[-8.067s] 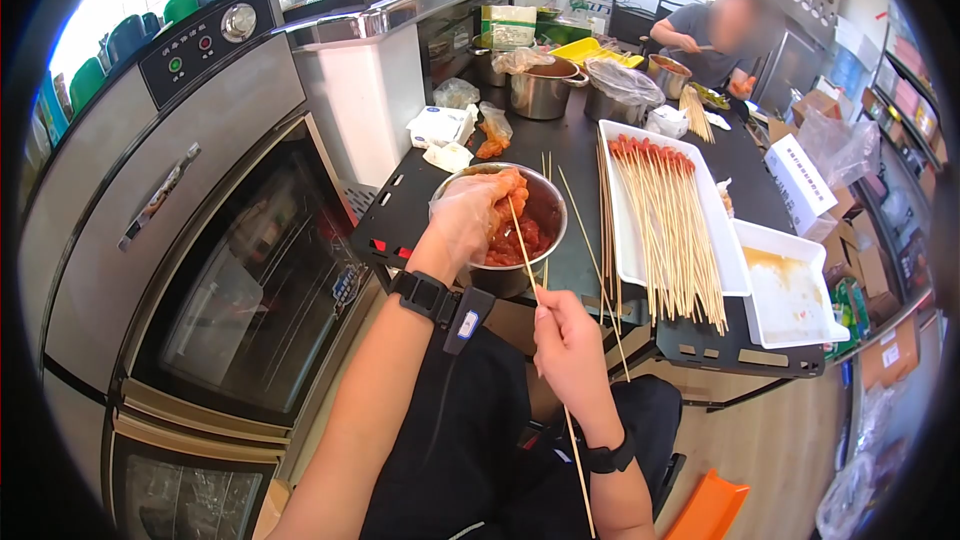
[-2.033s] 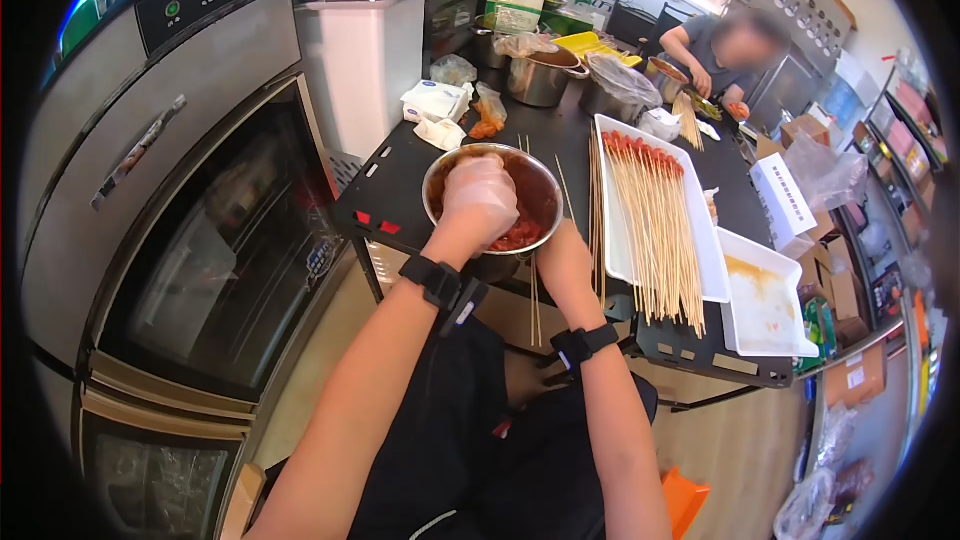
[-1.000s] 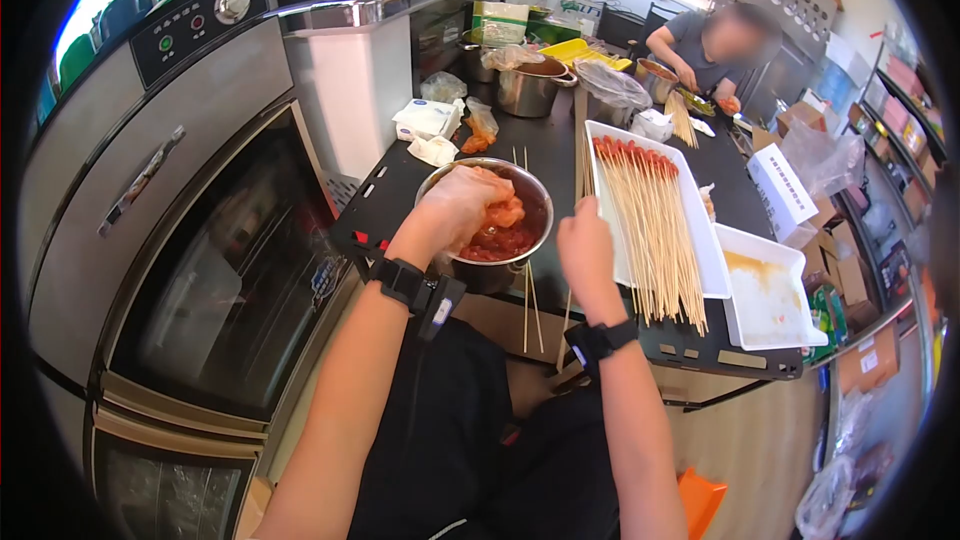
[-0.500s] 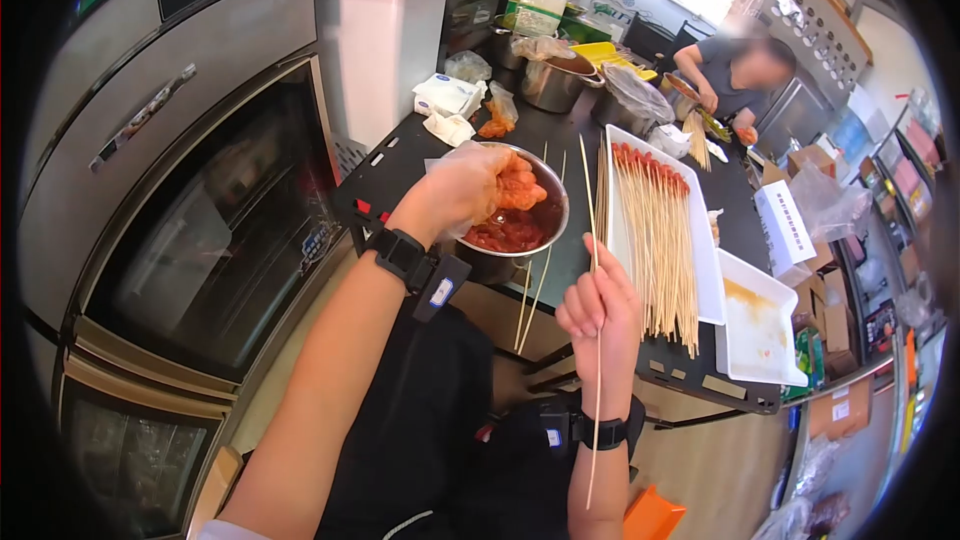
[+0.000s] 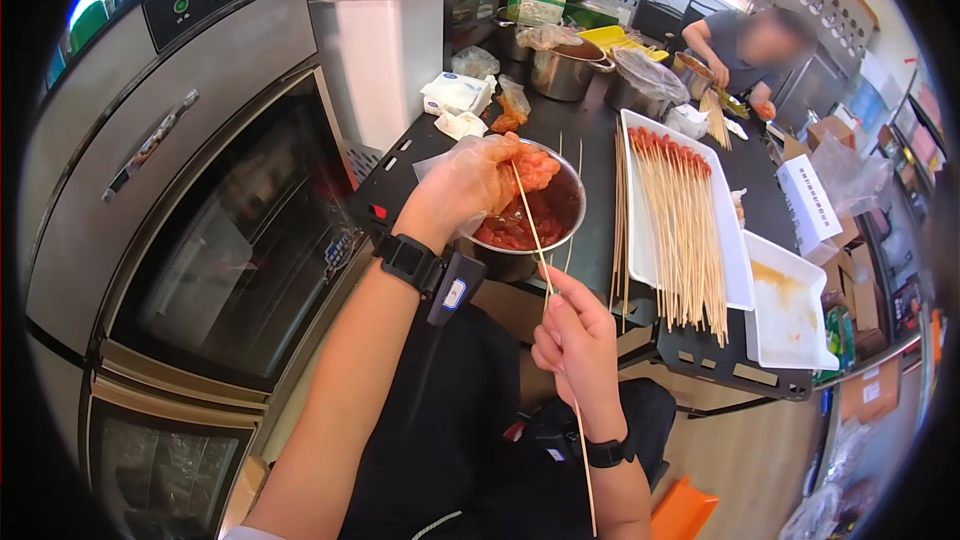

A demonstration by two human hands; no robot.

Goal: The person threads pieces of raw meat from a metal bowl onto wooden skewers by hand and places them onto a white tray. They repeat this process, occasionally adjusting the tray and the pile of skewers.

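My left hand, in a clear plastic glove, is closed on pieces of red marinated meat above a steel bowl. More red meat lies in this bowl. My right hand is bare and pinches a long thin wooden skewer, whose upper tip reaches the meat at my left fingers. Whether the tip has pierced the meat I cannot tell. To the right, a white tray bears rows of skewers with red meat on their far ends. Loose skewers lie beside that tray.
A second white tray with yellowish liquid sits at the near right. Steel pots, a tissue pack and a yellow tray stand farther back. Across the table another person handles skewers. A dark-doored cabinet stands left.
My right hand has moved left and down, and the skewer now tilts with its tip at the meat in my left hand. The view has shifted slightly.
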